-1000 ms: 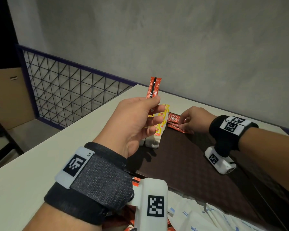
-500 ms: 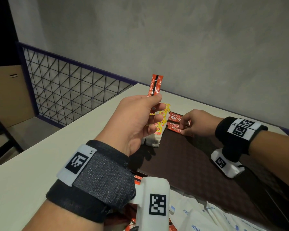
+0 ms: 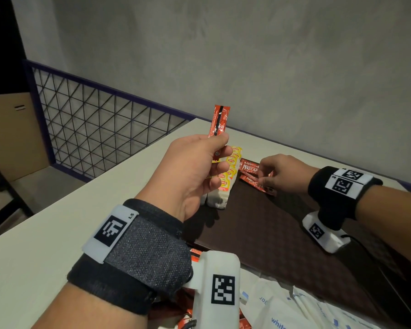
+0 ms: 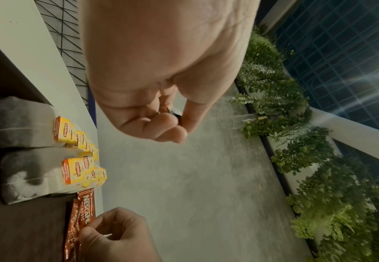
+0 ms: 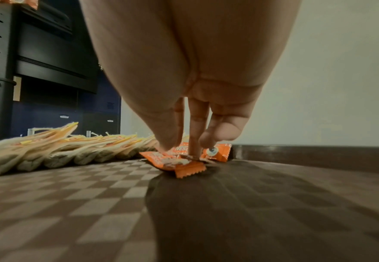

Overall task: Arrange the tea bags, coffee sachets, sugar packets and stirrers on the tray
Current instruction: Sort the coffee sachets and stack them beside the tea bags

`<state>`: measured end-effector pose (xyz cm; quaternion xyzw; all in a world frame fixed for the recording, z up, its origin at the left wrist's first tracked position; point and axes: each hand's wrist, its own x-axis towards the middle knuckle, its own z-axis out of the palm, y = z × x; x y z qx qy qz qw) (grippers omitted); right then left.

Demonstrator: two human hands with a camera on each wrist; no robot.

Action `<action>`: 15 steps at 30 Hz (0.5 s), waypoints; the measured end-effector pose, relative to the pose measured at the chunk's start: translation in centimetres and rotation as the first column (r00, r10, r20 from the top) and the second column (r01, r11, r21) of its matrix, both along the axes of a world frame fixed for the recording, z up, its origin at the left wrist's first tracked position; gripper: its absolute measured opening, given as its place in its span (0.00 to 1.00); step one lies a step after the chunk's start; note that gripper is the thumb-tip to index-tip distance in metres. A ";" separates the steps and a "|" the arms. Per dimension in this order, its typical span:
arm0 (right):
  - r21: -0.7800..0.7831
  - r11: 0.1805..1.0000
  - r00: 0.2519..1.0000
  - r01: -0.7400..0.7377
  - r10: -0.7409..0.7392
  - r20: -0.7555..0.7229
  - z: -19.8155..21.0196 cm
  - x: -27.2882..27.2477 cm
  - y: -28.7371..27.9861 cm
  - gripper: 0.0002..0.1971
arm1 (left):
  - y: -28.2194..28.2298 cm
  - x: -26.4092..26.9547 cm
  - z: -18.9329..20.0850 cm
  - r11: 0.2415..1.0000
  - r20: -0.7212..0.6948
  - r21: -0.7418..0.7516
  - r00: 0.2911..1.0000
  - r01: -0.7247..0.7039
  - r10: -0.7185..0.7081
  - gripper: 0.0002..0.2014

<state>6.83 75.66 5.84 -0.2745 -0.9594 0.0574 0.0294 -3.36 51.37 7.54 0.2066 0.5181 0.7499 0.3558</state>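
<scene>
My left hand (image 3: 220, 148) is raised above the tray's left edge and pinches a red coffee sachet (image 3: 218, 122) upright; its lower end shows between thumb and fingers (image 4: 175, 112). On the dark brown checkered tray (image 3: 271, 233), yellow-tagged tea bags (image 3: 226, 179) lie in a row at the far left corner. Just right of them lie two red Nescafe sachets (image 3: 249, 170), the nearer one askew. My right hand (image 3: 265, 180) reaches down onto them. Its fingertips (image 5: 194, 150) press on the nearer sachet (image 5: 184, 168). No stirrers are in view.
White sugar packets (image 3: 294, 309) and more red sachets (image 3: 195, 254) lie on the pale table (image 3: 57, 233) at the tray's near edge, partly under my left wrist. A wire-mesh railing (image 3: 93, 129) runs along the table's left side, and a grey wall stands behind.
My right hand has uncovered the two sachets on the tray, and the nearer one has turned askew under its fingertips. The left hand keeps its sachet raised, almost still.
</scene>
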 end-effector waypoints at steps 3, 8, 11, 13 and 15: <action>0.002 0.999 0.999 0.042 -0.042 -0.007 -0.2 0.0 0.1 0.04 | 0.0 0.0 0.0 1.000 -0.002 0.000 1.000 -0.003 0.003 0.05; -0.161 0.979 0.992 0.124 -0.127 -0.009 -0.3 0.2 0.1 0.10 | -0.2 0.0 0.0 1.000 0.000 0.003 1.000 -0.010 0.010 0.06; -0.238 0.952 0.981 0.193 -0.192 0.027 -0.1 0.4 0.2 0.11 | -0.2 0.0 0.1 1.000 -0.001 0.002 1.000 -0.012 0.012 0.05; -0.255 0.944 0.978 0.209 -0.205 0.044 0.2 0.6 0.3 0.09 | -0.2 0.0 0.1 1.000 0.002 0.004 1.000 -0.012 0.012 0.05; -0.260 0.942 0.978 0.210 -0.202 0.060 0.5 0.8 0.1 0.05 | -0.2 0.1 0.2 1.000 0.003 0.001 1.000 -0.012 0.012 0.05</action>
